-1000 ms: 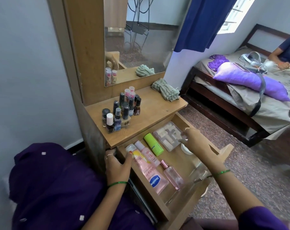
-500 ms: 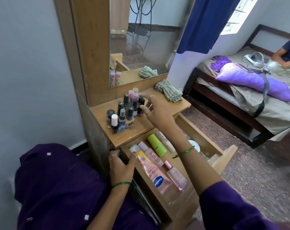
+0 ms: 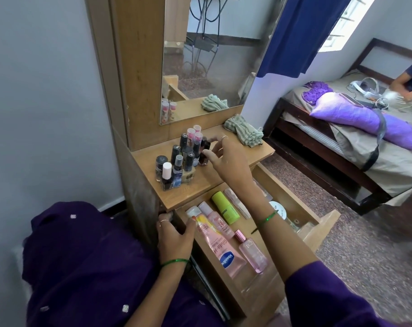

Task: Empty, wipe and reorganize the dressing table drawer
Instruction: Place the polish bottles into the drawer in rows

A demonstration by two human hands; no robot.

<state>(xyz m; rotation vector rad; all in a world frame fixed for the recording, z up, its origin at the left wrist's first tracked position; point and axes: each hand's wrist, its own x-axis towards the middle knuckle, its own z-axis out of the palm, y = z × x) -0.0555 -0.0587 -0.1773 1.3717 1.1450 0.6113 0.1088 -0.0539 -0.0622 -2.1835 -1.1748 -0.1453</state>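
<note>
Drawer (image 3: 301,185) pulled out under desk (image 3: 242,159), not yet emptied: pink Vaseline tube (image 3: 218,246), pink bottle (image 3: 252,253), green tube (image 3: 225,207), round tin (image 3: 277,206) lie inside. Right hand (image 3: 228,159) up on desk, grip pinching small dark bottle (image 3: 203,154) at edge of nail polish cluster (image 3: 176,161). Left hand (image 3: 174,237) grips drawer's side wall near back corner. Step looks like emptying. Next move, likely: set bottle upright, reach back for tubes. Striped cloth (image 3: 244,134) waits near mirror for wiping.
</note>
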